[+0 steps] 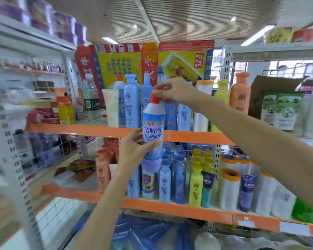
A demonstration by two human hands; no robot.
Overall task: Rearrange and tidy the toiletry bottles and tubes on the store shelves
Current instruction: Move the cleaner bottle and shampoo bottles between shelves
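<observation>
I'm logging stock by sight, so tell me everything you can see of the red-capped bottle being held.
The red-capped bottle looks like plastic: white shoulders, a blue printed label with white Chinese characters, a pale purple base and a red-orange cap. It is upright, held in the air in front of the orange shelf edge, not standing on it. The left hand grips its lower body; the right hand pinches the cap from above. The cap looks closed.

You face white metal shelving (16, 159) with orange front rails (90, 129). Above you runs a slatted ceiling (188, 17) set with round spotlights (233, 19) and long strip lights (258, 34). To your right, behind a brown cardboard box (264, 94), daylight comes through a window (285, 66).
</observation>
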